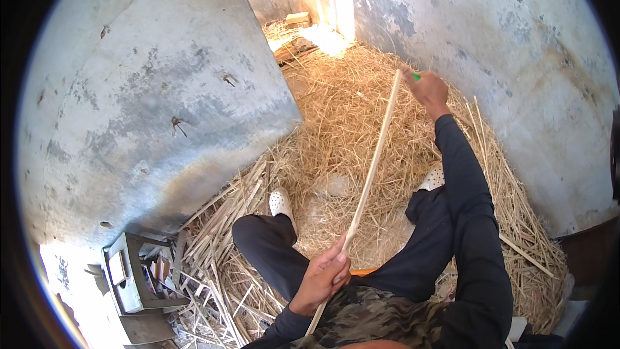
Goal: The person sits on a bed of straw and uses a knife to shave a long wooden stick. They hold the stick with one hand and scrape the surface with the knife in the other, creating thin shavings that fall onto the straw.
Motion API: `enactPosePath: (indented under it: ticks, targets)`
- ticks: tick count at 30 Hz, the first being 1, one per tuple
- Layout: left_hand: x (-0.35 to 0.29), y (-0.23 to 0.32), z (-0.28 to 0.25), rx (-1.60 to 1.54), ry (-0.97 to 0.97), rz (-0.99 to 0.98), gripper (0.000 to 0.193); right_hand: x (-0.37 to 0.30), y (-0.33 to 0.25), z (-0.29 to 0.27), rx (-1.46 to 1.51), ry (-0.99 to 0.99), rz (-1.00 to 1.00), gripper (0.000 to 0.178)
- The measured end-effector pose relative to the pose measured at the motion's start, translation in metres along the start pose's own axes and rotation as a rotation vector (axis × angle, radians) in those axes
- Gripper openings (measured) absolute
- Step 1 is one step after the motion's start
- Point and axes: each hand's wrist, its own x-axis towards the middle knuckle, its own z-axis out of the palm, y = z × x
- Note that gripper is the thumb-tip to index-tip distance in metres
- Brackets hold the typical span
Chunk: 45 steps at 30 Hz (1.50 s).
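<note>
The pale, slender strip [372, 163] slants from the lap out between the knees, with open air on either side — the left wall [194, 90] ends in a sharp edge, and the right wall [510, 90] rises beyond the right hand [429, 90]. That hand is closed on a small green object [416, 77] at the strip's far tip; the left hand [323, 276] curls round its lower part. Curly straw-coloured shavings [349, 103], stiff split strips [223, 245] and an open-fronted cabinet [134, 284] crowd the floor. Both walls are blotchy, flaking plaster.

Bright light [328, 40] hits the littered floor [361, 113] between blotched grey walls [161, 84].
</note>
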Motion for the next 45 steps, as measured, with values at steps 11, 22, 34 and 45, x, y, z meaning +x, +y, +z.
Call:
enactPosePath:
  ticks: [11, 22, 34, 45]
  targets:
    - [0.029, 0.026, -0.011, -0.089, 0.055, 0.166, 0.049, -0.144, -0.124, -0.055, 0.283, -0.176, -0.701, 0.079]
    - [0.029, 0.030, -0.004, 0.178, 0.146, 0.231, 0.054, -0.152, -0.133, -0.040, 0.396, -0.157, -0.734, 0.081]
    - [0.021, 0.029, -0.007, 0.469, 0.194, 0.276, 0.055, -0.138, -0.130, -0.026, 0.279, -0.082, -0.758, 0.078]
    - [0.002, 0.007, 0.001, 0.312, 0.050, 0.118, 0.054, -0.005, -0.013, 0.009, 0.020, -0.034, -0.064, 0.076]
